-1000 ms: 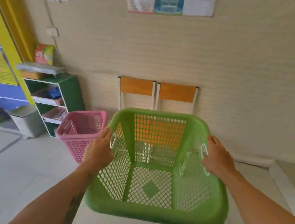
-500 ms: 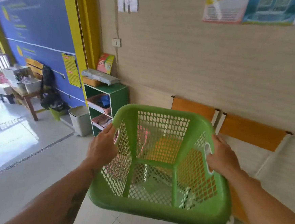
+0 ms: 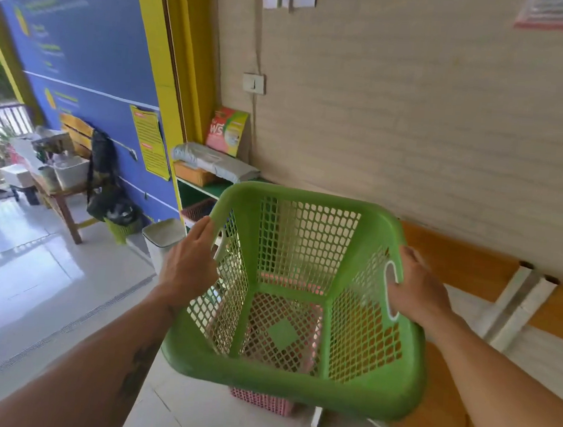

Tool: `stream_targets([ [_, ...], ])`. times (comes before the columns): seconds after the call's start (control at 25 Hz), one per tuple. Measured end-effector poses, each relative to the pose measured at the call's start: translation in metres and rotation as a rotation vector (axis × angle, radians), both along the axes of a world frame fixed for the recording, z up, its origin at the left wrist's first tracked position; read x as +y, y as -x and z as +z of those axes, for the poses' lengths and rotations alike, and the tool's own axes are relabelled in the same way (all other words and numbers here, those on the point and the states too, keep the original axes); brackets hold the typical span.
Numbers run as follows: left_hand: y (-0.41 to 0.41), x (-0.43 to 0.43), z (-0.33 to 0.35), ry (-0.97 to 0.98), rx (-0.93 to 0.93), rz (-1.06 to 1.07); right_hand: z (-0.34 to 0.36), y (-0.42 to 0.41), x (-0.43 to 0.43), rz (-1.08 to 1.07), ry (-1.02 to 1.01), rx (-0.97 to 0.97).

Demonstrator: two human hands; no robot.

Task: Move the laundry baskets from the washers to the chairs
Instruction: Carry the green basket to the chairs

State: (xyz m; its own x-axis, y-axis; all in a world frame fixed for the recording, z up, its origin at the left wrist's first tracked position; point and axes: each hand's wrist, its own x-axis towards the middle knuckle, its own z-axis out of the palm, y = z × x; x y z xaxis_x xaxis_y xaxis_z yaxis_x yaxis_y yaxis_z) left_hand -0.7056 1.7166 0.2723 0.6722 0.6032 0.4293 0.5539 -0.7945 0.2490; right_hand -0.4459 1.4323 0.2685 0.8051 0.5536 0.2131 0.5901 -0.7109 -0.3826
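I hold an empty green laundry basket (image 3: pixel 304 249) in the air in front of me, its open top tilted toward me. My left hand (image 3: pixel 190 263) grips its left rim by the handle slot, and my right hand (image 3: pixel 417 289) grips the right handle. Directly beneath it stands a pink laundry basket (image 3: pixel 262 402) on the floor, seen mostly through the green mesh. Orange wooden chairs (image 3: pixel 464 265) with white metal frames line the wall at the right, partly under the basket's right side.
A green shelf unit (image 3: pixel 208 190) with boxes and a bag stands against the wall behind the basket. A white bin (image 3: pixel 163 237) sits left of it. Farther left are a wooden table (image 3: pixel 59 196), a dark bag and open tiled floor (image 3: pixel 31 288).
The view has swung left and closer to the wall. The green basket now hangs over the pink basket, and the chairs have shifted to the right edge. Both hands keep their grip.
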Motion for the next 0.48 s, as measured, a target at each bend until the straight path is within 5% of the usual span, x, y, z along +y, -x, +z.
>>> stream_targets([
  [0.48, -0.111, 0.176, -0.091, 0.061, 0.086, -0.070, -0.086, -0.086, 0.160, -0.071, 0.110, 0.169],
])
